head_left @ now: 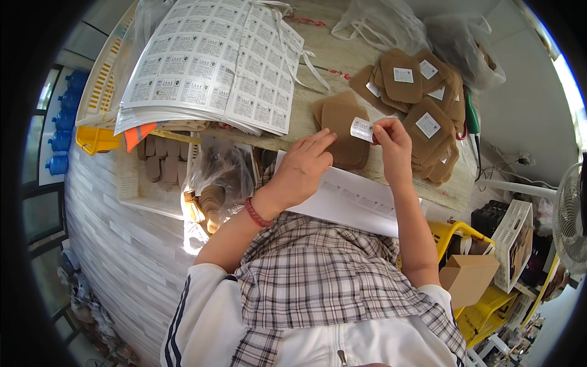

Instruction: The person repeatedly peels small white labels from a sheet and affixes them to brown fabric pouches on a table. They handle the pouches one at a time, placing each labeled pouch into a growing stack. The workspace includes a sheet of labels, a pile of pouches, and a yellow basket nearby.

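Head view: right hand [396, 150] has thumb and index finger pinched shut on the right end of a small white label [361, 129]. The label sits over the upper right part of the top brown piece [345, 137], and I honestly can't tell if its free end is touching yet. Left hand [304, 168] is palm down, fingers nearly straight and close together, tips resting on the left side of that same piece. The thumb's hidden, so no clue whether it's gripping anything underneath. There's a red bracelet [258, 212] on that wrist.

The top piece lies at the front edge of the table [449, 194], with another one [324, 105] poking out from under it. Just to the right is a messy pile [430, 147] of the same brown stuff, lots of them with a white label on the face, some tilted over each other. Right next to the pile there's something with a green handle [471, 116].

Over on the left, a thick stack of printed sheets [189, 67] hangs a bit over the table edge. A white sheet [351, 196] lies across the lap, on top of a plaid apron [324, 269], partly under the forearms. Two clear bags [382, 24] [461, 46] are at the back, and a fan [570, 217] is off to the far right.
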Demonstrator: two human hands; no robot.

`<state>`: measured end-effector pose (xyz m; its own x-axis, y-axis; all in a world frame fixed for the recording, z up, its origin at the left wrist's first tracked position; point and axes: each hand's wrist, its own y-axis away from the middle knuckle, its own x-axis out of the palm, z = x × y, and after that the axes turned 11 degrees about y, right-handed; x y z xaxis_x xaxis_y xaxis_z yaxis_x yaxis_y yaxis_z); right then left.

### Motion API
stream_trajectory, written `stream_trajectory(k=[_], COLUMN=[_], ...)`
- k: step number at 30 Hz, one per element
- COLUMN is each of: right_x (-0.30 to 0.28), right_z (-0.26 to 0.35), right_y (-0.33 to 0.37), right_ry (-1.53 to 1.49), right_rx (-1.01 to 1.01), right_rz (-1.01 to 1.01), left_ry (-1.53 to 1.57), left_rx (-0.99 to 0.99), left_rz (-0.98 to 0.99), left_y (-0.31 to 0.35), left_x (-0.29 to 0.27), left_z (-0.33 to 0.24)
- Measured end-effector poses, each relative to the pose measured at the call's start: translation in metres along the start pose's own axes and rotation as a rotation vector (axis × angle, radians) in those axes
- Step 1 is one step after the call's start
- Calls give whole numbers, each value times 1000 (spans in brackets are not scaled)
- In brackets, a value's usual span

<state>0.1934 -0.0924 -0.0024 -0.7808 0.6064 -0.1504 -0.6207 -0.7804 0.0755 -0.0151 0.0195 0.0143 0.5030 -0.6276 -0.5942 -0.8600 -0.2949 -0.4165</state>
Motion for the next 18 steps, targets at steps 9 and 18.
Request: stream_trajectory(k=[9, 18], right_x=[17, 18], right_z=[-14, -16], right_y=[-33, -34], right_ry=[351, 466], right_rx=[62, 42], right_rz=[-5, -39], left_ry=[20, 4], left_rx=[-54, -52], left_rz=[56, 54], left_y=[0, -2], left_x=[15, 16], left_z=[14, 15])
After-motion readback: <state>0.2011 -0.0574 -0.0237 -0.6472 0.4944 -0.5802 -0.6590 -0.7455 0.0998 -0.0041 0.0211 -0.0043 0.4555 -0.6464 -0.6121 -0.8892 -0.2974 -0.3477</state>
